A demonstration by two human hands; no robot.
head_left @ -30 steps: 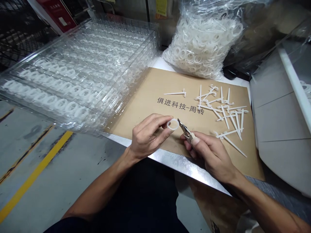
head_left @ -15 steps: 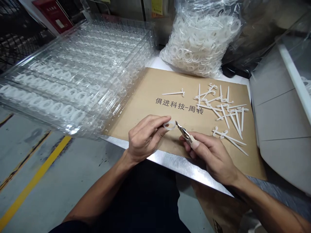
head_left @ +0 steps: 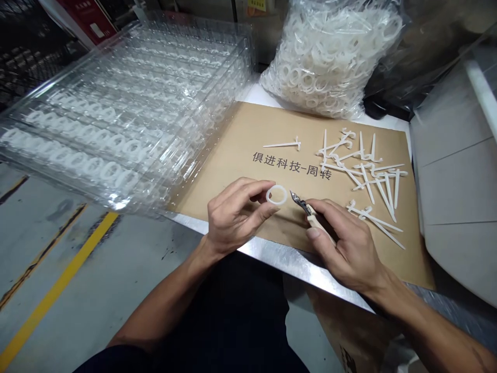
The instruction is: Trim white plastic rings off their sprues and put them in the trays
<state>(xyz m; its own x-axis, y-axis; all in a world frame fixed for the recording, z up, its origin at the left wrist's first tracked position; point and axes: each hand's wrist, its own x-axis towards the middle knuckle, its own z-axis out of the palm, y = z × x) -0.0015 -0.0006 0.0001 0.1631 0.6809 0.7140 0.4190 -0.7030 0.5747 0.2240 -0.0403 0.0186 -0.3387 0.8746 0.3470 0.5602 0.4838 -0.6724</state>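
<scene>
My left hand (head_left: 236, 215) pinches a white plastic ring (head_left: 277, 195) between thumb and fingertips, holding it up above a kraft cardboard sheet (head_left: 229, 191). My right hand (head_left: 344, 241) grips small flush cutters (head_left: 306, 211) with cream handles. Their metal jaws point at the ring and stop just short of it. The lower part of the tool is hidden in my palm. To the right, a loose heap of white plastic sprue pieces (head_left: 363, 168) lies on the sheet, close to my right hand.
A stack of transparent trays (head_left: 116, 114) holding rows of white rings stands left of the sheet. A plastic bag of rings (head_left: 326, 62) sits behind it. The steel table edge (head_left: 295, 264) runs below my hands, with a concrete floor beyond it.
The ring has turned from edge-on to nearly face-on. The cutters have shifted deeper into my right hand, and both hands have moved slightly right and up in view.
</scene>
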